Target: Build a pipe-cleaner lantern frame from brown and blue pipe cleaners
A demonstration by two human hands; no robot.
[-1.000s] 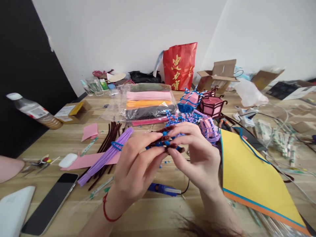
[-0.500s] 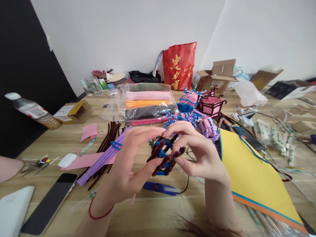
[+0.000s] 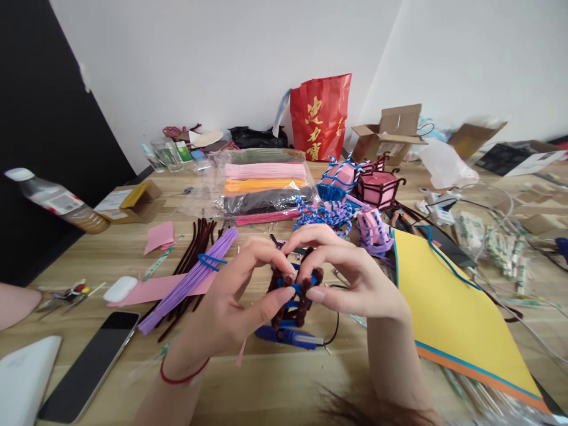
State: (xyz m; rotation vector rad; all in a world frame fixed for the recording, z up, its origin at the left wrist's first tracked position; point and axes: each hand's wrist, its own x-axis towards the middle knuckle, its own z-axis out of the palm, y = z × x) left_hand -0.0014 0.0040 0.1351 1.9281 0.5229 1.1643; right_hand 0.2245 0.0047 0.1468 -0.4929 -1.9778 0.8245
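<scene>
Between my two hands is a small frame of brown and blue pipe cleaners (image 3: 290, 305), held up above the table. My left hand (image 3: 242, 296) pinches its left side with thumb and forefinger. On the other side, my right hand (image 3: 350, 278) grips its upper right part, fingers curled over the top. Part of the frame is hidden behind the fingertips. Below it lies a blue glue gun (image 3: 288, 337) with a black cord. Left of my left hand, a bundle of purple pipe cleaners (image 3: 190, 281) crosses brown pipe cleaners (image 3: 193, 248) and a pink paper strip (image 3: 146, 291).
Finished-looking pink lanterns (image 3: 378, 188) and a twisted blue-white heap (image 3: 326, 216) lie behind my hands. Yellow sheets (image 3: 457, 302) are at right, a phone (image 3: 95, 361) at left. Further back are bagged pipe cleaners (image 3: 266, 186), a bottle (image 3: 57, 201) and a red bag (image 3: 320, 118).
The pipe-cleaner frame has turned and dropped slightly, now overlapping the glue gun. My left fingers have bent in closer to my right fingers, and both hands still hold the frame.
</scene>
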